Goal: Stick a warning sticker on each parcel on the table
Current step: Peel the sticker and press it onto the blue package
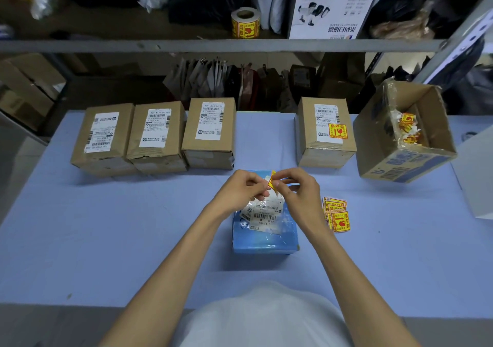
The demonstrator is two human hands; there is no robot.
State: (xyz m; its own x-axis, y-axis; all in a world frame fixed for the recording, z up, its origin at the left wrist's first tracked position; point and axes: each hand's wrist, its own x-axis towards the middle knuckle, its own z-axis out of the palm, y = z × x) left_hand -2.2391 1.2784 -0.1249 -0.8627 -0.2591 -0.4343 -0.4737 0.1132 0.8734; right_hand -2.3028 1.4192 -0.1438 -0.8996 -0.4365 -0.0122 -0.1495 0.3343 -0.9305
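My left hand (240, 189) and my right hand (296, 189) meet above a blue parcel (264, 237) with a white label, in the middle of the table. Both pinch one yellow and red warning sticker (272, 182) between their fingertips. A small pile of loose warning stickers (336, 213) lies just right of the blue parcel. Three brown parcels (106, 138) (157, 136) (210, 130) stand in a row at the back left, showing only white labels. A fourth brown parcel (326, 133) at the back right carries a warning sticker (338, 131).
An open cardboard box (405, 157) with crumpled sticker scraps stands tilted at the right. A sticker roll (245, 22) sits on the shelf beyond the table, beside a white carton (330, 10). A white sheet (477, 176) lies at the far right of the blue table (133, 226).
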